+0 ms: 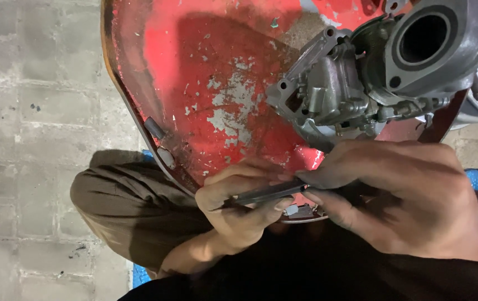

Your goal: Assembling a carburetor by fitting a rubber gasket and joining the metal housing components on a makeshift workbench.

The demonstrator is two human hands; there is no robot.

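Left hand: the left hand (239, 209) is at 6 o'clock, nearest to us. Its fingers curl around one end of a thin dark tool (267, 193). The grip is pinching the tool.
Right hand: the right hand (400, 198) is at 4 o'clock, just beside the left one. Its thumb and first finger press together on the other end of the same tool. The grip is pinching it too.
Thin dark tool: it lies almost flat between both hands, just over the near edge of the red panel (205, 72).
Small grey bit: a little grey piece (291, 209) peeks out under the tool, touching the left fingers.
Knee: a knee in brown cloth (133, 206) is at 8 o'clock, under the panel's edge.
Red panel: big, curved, with paint chipped off in grey spots. It fills the middle.
Grey metal part: a lumpy engine piece (361, 83) with a round hole sits on the panel at 1 o'clock, apart from the hands.
Floor: grey paving blocks (32, 111) at 9 o'clock, farthest away.
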